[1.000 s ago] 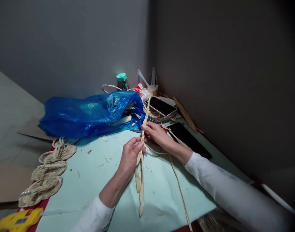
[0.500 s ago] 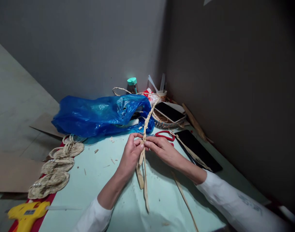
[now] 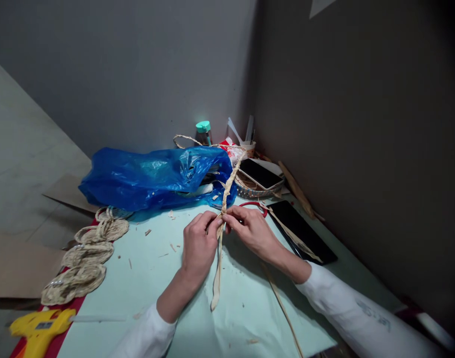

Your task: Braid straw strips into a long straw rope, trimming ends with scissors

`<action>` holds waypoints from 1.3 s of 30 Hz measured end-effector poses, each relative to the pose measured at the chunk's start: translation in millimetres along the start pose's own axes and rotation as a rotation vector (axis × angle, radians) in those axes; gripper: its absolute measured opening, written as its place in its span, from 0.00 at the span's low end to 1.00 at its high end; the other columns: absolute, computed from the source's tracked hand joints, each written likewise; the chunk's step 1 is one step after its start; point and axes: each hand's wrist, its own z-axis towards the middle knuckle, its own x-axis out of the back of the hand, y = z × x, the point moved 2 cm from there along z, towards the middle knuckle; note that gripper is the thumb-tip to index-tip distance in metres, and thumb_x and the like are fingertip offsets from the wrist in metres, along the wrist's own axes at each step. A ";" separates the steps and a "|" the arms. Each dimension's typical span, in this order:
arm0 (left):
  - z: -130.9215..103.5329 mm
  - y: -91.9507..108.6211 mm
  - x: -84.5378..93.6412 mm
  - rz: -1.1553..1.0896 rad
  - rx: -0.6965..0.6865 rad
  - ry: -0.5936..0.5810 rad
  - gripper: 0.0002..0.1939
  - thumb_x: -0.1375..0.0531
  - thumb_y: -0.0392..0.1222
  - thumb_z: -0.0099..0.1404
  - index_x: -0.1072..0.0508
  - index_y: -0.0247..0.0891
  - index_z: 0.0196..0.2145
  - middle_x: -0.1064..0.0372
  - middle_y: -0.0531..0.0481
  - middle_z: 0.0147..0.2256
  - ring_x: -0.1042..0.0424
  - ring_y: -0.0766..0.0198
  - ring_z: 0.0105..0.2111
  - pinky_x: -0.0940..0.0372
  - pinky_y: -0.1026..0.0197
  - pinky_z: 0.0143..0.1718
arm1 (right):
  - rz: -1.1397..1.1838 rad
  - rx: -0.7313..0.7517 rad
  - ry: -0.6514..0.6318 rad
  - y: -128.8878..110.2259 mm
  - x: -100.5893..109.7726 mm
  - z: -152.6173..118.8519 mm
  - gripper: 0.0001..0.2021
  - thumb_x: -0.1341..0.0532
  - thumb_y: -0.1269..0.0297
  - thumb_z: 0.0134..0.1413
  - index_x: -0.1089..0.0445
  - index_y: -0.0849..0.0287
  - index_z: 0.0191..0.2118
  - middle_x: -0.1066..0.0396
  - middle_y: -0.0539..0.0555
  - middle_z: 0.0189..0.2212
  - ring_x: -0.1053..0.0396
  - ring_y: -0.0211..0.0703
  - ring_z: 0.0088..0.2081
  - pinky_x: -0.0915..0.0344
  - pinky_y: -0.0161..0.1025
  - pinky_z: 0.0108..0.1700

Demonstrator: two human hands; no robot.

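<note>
A braid of pale, straw-like strips [image 3: 229, 189] runs from the clutter at the back down to my fingers. My left hand [image 3: 200, 243] pinches its lower end from the left. From the right, my right hand [image 3: 251, 231] grips the same spot with thumb and forefinger. Loose strip ends [image 3: 217, 283] hang below the pinch towards me. Behind my right hand shows the red handle of scissors [image 3: 263, 210], mostly hidden. A single dry strip [image 3: 283, 303] lies on the table, right of the hanging ends.
A blue plastic bag [image 3: 148, 179] lies at the back. Coiled braids [image 3: 76, 281] line the left edge above a yellow glue gun [image 3: 43, 325]. At right are a black tablet [image 3: 309, 238], a phone [image 3: 260, 173] on a round container and a green-lidded jar [image 3: 204, 130]. Walls stand close behind and right.
Both hands stay at the braid's lower end. My left hand has turned, its knuckles now more on top. The loose ends hang closer together, and the view has shifted slightly.
</note>
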 end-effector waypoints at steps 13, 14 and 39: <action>-22.3 15.8 -13.2 0.721 -0.602 0.260 0.09 0.46 0.29 0.66 0.27 0.31 0.40 0.30 0.49 0.25 0.31 0.64 0.24 0.42 0.62 0.26 | 0.394 -0.178 0.062 9.7 -7.8 4.3 0.14 0.43 0.61 0.56 0.31 0.61 0.22 0.34 0.49 0.18 0.38 0.36 0.21 0.43 0.33 0.26; -23.2 17.4 -15.6 0.761 -0.622 0.266 0.09 0.47 0.29 0.66 0.28 0.30 0.39 0.31 0.48 0.25 0.31 0.64 0.24 0.41 0.61 0.26 | 0.423 -0.182 0.053 9.4 -9.6 4.1 0.15 0.43 0.60 0.57 0.32 0.61 0.22 0.36 0.49 0.17 0.38 0.37 0.21 0.44 0.33 0.25; 6.4 -5.4 -10.4 -0.858 0.465 -0.451 0.15 0.38 0.49 0.61 0.30 0.35 0.39 0.45 0.59 0.22 0.58 0.77 0.17 0.63 0.69 0.18 | 0.298 -0.030 -0.164 1.0 3.5 -1.8 0.10 0.47 0.63 0.60 0.32 0.61 0.40 0.27 0.53 0.32 0.32 0.41 0.33 0.40 0.35 0.35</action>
